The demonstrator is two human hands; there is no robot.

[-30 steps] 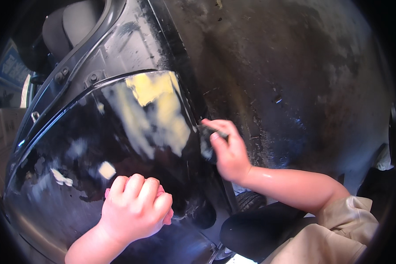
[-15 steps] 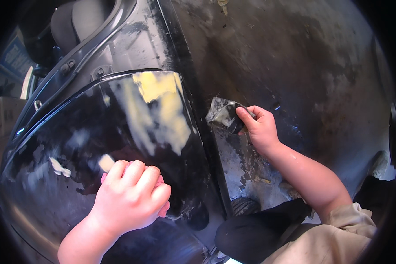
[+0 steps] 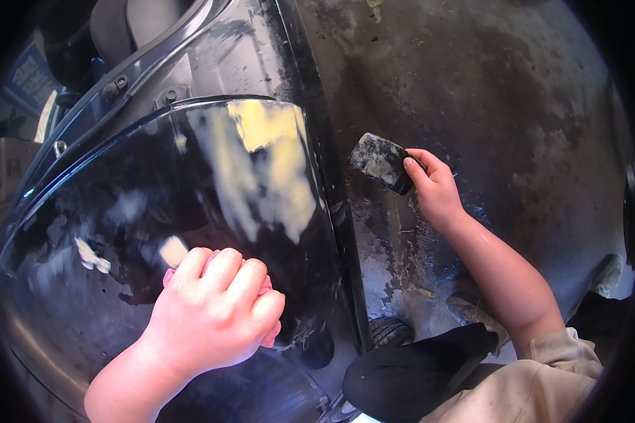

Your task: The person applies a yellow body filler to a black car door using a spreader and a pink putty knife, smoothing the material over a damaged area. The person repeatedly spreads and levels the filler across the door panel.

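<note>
- While the left hand clenches a pink cloth over the black car panel, the right hand pinches a dark, speckled pad between thumb and fingers.
- The pad hangs above the floor, apart from the panel's right edge.
- A yellow patch marks the panel's upper right corner.

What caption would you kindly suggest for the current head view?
Left hand gripping a pink wad over a patchy black car panel, right hand holding a smudged dark pad beside it.
</note>
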